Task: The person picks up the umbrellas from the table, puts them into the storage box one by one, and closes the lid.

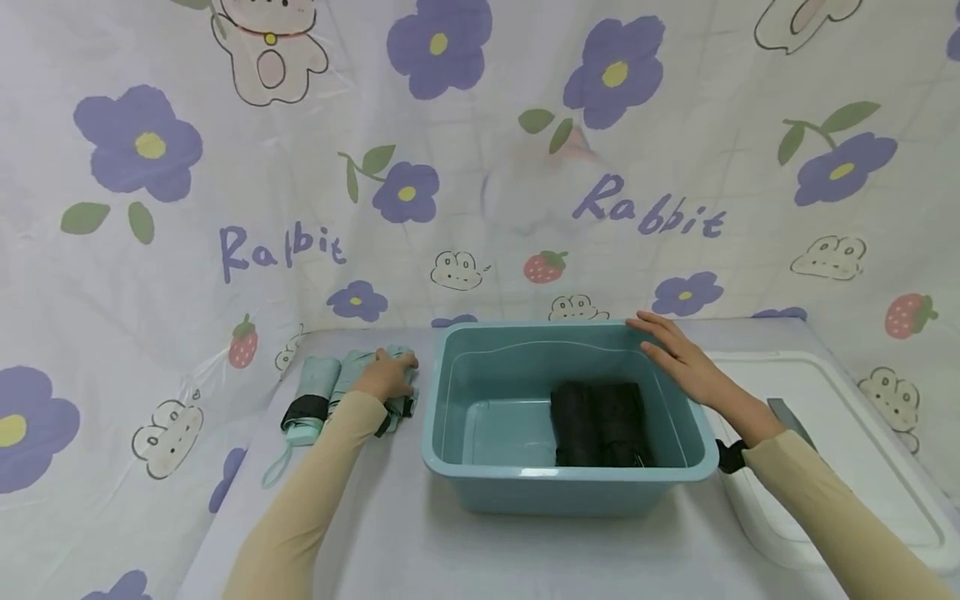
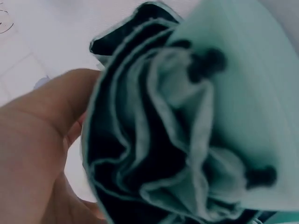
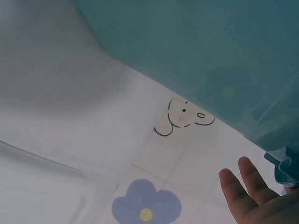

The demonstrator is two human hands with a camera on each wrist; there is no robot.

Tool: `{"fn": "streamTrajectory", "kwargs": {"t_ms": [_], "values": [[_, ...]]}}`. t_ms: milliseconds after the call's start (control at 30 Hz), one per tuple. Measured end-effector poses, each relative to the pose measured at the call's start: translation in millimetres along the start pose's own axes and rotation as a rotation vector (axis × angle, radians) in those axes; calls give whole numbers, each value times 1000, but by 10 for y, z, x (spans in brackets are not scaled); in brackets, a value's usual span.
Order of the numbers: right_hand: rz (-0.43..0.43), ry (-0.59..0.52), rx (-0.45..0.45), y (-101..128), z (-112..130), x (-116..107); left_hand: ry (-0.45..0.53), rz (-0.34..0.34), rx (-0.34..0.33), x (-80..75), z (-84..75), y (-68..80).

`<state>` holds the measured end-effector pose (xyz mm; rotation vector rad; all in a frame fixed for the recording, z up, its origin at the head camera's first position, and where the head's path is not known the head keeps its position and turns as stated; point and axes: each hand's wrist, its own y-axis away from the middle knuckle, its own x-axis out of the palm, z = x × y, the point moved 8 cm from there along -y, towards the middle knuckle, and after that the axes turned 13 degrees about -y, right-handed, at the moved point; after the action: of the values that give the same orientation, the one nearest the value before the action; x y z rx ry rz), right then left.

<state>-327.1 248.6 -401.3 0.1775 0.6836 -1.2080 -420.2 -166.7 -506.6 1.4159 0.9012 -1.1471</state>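
A table draped in flower-and-rabbit cloth runs up into a matching backdrop. The teal basin [image 1: 450, 433] sits mid-table with a black folded umbrella [image 1: 600, 421] inside. Left of it lie two mint umbrellas, long axes running near to far — the left hand [image 1: 386, 377] grips the right one [image 1: 352, 371]. The right hand [image 1: 678, 354] rests flat, fingers straight, on the basin's far-right rim.

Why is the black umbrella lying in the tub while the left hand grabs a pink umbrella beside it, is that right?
Not quite. The head view shows the left hand gripping a mint-green umbrella, not a pink one. The black umbrella does lie in the tub, beside it.
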Motion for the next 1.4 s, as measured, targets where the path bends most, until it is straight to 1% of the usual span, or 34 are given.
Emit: {"fn": "streamTrajectory", "kwargs": {"t_ms": [133, 267, 433, 600, 733, 833, 967, 1033, 1100, 1200, 1400], "values": [[-7, 1, -8, -3, -4, -19, -12, 8, 9, -10, -3, -34], [-12, -5, -8, -2, -15, -15, -29, 7, 31, 7, 40, -71], [-13, -14, -11, 5, -12, -10, -3, -9, 58, 29, 68, -63], [-14, -16, -12, -5, -1, -8, 84, -56, 90, 4, 92, -39], [-14, -18, -13, -12, -4, -10, 192, -84, 110, -56, 135, -5], [-12, -13, -11, -7, -5, -10, 293, -114, 165, -134, 149, 30], [-15, -13, -16, -1, 18, -25, 399, -162, 244, -258, 142, 83], [-15, -20, -20, -7, 39, -36, 444, -167, 251, -294, 155, 89], [-18, -20, -28, -16, 39, -40, 483, -166, 243, -316, 177, 87], [-19, -15, -18, -21, 27, -37, 543, -156, 232, -318, 206, 92], [-16, -12, 3, -8, 1, 0, 683, -148, 215, -311, 250, 158]]}}
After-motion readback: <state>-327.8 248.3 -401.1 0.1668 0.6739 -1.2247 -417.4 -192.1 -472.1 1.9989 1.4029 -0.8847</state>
